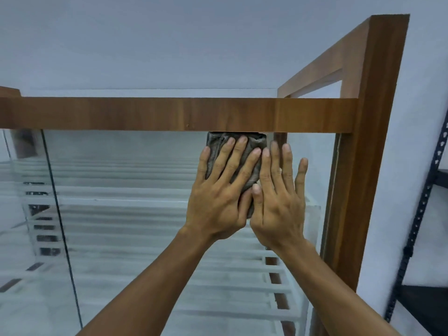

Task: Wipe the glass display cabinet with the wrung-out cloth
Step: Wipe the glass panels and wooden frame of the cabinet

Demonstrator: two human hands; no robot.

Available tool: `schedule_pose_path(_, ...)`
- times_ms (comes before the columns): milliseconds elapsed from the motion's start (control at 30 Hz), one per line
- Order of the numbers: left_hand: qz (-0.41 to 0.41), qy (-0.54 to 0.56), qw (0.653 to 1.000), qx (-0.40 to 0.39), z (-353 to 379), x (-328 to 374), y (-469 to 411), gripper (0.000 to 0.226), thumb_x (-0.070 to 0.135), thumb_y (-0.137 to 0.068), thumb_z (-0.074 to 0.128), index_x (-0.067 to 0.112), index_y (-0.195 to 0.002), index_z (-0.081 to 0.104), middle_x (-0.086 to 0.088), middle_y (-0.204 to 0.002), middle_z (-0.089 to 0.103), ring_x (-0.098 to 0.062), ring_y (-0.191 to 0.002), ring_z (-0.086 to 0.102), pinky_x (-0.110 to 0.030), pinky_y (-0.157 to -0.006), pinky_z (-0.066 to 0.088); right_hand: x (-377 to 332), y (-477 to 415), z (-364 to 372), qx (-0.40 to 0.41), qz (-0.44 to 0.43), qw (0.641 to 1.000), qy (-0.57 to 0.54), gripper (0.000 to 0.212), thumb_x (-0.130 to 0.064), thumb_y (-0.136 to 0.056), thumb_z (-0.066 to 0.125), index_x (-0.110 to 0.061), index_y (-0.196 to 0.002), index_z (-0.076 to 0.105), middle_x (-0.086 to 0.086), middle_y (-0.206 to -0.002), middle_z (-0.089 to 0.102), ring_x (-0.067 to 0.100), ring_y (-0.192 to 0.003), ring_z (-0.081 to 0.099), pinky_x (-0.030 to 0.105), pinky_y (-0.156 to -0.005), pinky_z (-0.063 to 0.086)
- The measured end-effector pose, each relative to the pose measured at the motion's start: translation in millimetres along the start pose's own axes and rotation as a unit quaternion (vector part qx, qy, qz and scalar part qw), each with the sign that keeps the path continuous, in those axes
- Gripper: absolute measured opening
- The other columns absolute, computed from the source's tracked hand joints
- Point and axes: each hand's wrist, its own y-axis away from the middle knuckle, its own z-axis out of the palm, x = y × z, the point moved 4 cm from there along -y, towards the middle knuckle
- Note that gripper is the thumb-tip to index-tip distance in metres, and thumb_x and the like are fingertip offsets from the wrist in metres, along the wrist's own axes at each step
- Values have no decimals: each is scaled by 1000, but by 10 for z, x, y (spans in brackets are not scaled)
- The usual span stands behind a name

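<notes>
A: Status on the wipe?

B: Centre frame: left hand (218,192) lies flat on the folded grey cloth (254,140), fingers straight and fanned apart, pressing it to the front glass pane (135,166). Right hand (278,202) is just beside it, fingers also straight and spread. Its thumb and index finger overlap the cloth's right edge; the rest lie on bare glass.

A: Where on the pane?

B: Upper right. Cloth's top edge touches the underside of the wooden top rail (169,113), near the right post (363,178).

A: Progress?

B: My read: partway, working along the top edge. No clear wet/dry boundary on the glass, so can't tell what's covered. Lower pane and the panel left of the vertical glass seam (60,214) look like remaining work.

A: Behind it?

B: Glass shelves (150,241) inside, hazy. Black metal rack (417,214) at the right edge, pale wall (169,44) beyond.
</notes>
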Motion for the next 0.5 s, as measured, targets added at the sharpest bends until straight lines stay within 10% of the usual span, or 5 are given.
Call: schedule_pose_path(500, -25, -32, 999, -21, -586, -1669, 686, 61, 44, -107, 30, 16, -161, 26, -13, -170, 21, -28, -160, 12, -60, -127, 13, -1544, -201, 844, -51, -69, 996, -13, 57, -28, -107, 24, -4, -159, 21, 15, -168, 19, 28, -159, 3, 57, -128, -3)
